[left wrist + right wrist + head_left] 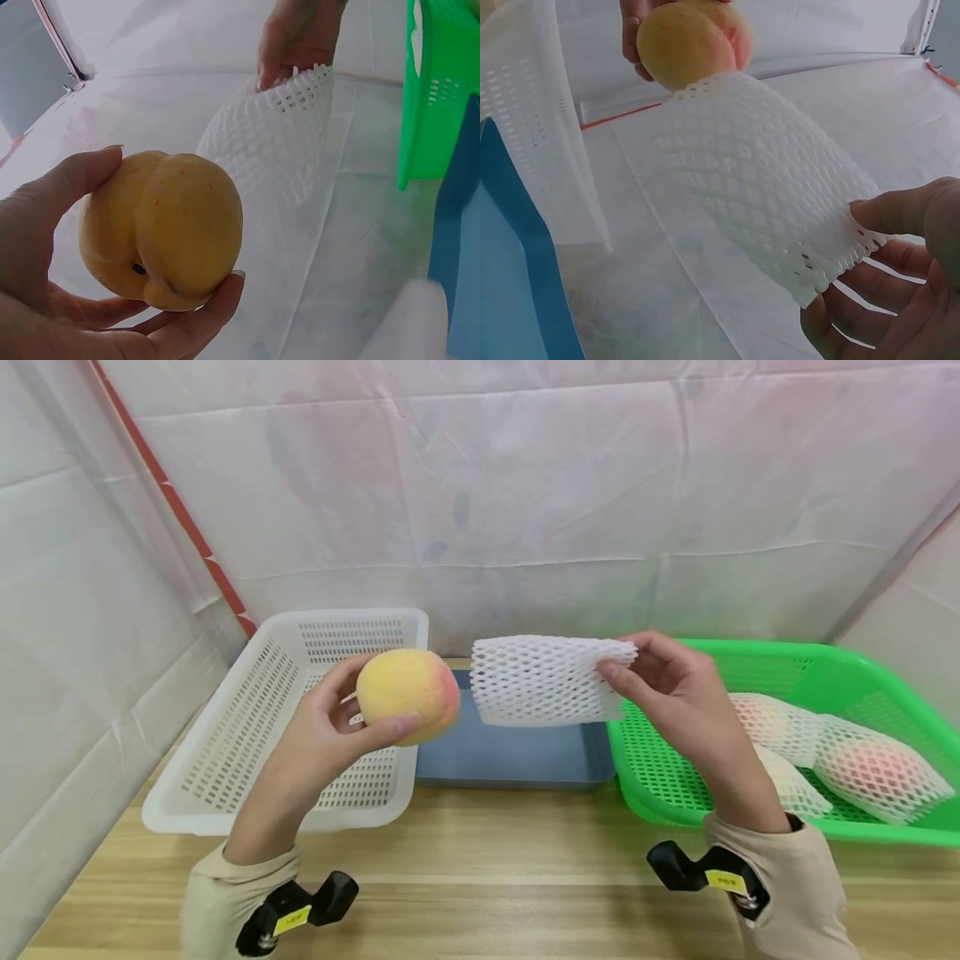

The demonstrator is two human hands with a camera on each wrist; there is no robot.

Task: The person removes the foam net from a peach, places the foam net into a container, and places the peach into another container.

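Note:
My left hand (318, 735) grips a yellow peach (405, 693) with a pink blush on its right side, thumb and fingers curled around it. In the left wrist view the peach (165, 229) shows a crease and a small dark spot. Opposite it, my right hand (686, 710) pinches one end of a white foam net sleeve (547, 681). The sleeve lies roughly sideways in the air, its free end pointing at the peach, with a gap between them in the head view. Through the mesh of the sleeve (772, 172) no fruit shows in the right wrist view.
A white perforated basket (217, 735) stands on the left of the wooden table (487, 868). Between it and a green basket (652, 810) sits a blue-grey tray (502, 752). Several netted peaches (877, 768) lie in the green basket. Behind hangs a pale cloth (525, 502).

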